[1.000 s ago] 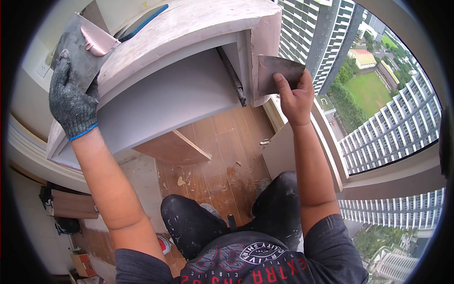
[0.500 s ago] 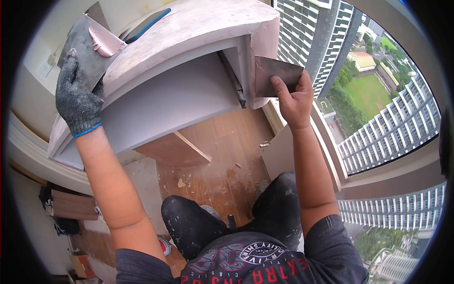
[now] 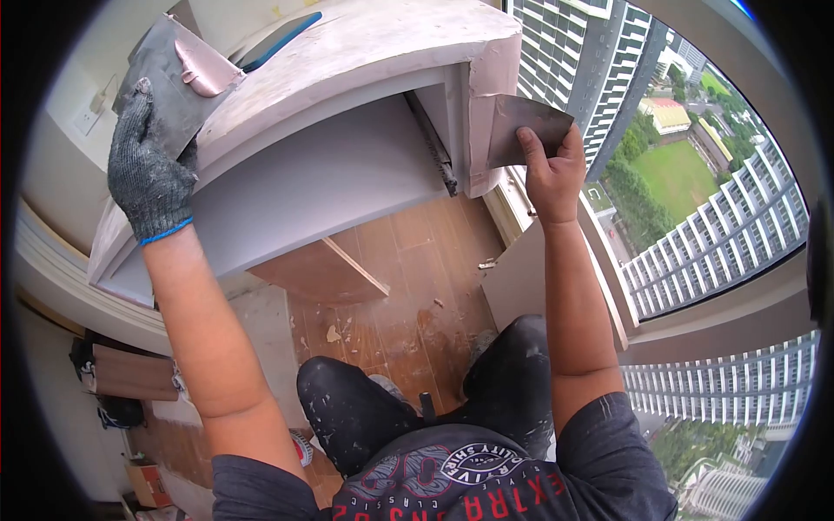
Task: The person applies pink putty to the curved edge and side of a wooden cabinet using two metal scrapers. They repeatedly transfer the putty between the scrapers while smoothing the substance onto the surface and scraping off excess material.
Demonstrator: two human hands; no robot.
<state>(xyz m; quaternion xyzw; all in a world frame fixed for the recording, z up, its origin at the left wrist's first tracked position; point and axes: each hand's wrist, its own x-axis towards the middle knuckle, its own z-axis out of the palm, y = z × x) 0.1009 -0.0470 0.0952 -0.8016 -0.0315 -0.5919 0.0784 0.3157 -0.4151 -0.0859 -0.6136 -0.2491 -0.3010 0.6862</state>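
Observation:
My left hand [image 3: 149,169], in a dark knitted glove with a blue cuff, grips a grey metal putty plate [image 3: 165,82]. A smooth lump of pink putty [image 3: 201,71] lies on that plate near its right edge. My bare right hand [image 3: 556,169] is closed on a thin rectangular scraper blade [image 3: 512,130], thumb on the near face. The blade's left edge meets the pinkish end post [image 3: 482,104] of the white curved cabinet [image 3: 382,39], and the blade looks slightly bowed. Its far side and most of the right fingers are hidden.
A blue-edged tool [image 3: 282,42] lies on the cabinet top. Inside the opening runs a dark metal rail [image 3: 430,143]. A wooden panel [image 3: 326,271] stands beneath, above a wood floor [image 3: 408,252] with debris. Window glass [image 3: 678,174] is close on the right.
The scraper blade in my right hand has shifted right and slightly up along the end post and now bows more. My left hand and the putty plate have drifted slightly right.

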